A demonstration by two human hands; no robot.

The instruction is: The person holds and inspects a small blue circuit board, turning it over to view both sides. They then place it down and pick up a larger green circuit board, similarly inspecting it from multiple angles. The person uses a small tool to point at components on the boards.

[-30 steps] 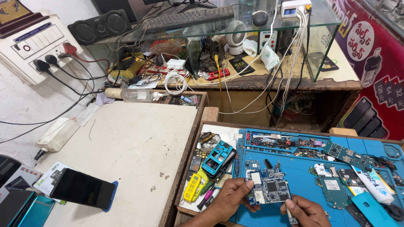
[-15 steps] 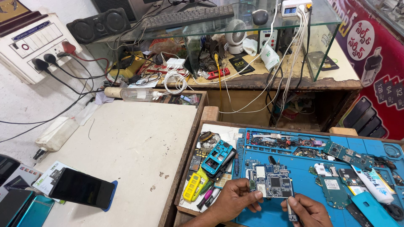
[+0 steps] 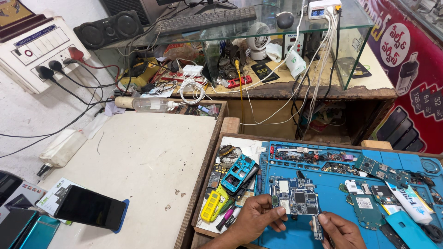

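**Phone circuit board held over blue mat — handling assessment**

Item: circuit board (image 3: 295, 199), blue-green, w/ metal shield cans and small chips on the upper face. It sits just above the near-left part of the blue repair mat (image 3: 332, 184), which serves as ref. landmark below.

Left hand (image 3: 253, 222): closed in a pinch on the board's left edge, thumb on top, fingers under. Right hand (image 3: 339, 233): fingers narrowed round a small dark strip part (image 3: 317, 227) at the board's lower right corner; cannot tell if that part is joined to the board or separate.

Handling, in my judgement:
- Light; one-hand support looks adequate.
- Stiff but thin, so likely to crack or flex if levered from one corner.
- Fragile: exposed components and connectors, so avoid pressing on the populated face.
- Best grip: bare edges, as the left hand has it. Keep off the shield cans and any ribbon tail.
- Edges are narrow and smooth; slip risk is moderate if the pinch loosens.

Surroundings rel. to mat:
- Left of mat, touching its edge: teal phone frame (image 3: 239, 172); a yellow part (image 3: 213, 205) lies nearer the person.
- On mat, right side: more boards (image 3: 381, 171) and a white tube (image 3: 410, 203).
- Well left of mat, on the pale worktop (image 3: 138, 161): black phone (image 3: 90, 208).
- Beyond mat, far side: glass shelf (image 3: 277, 27) w/ keyboard (image 3: 205, 20) on top.
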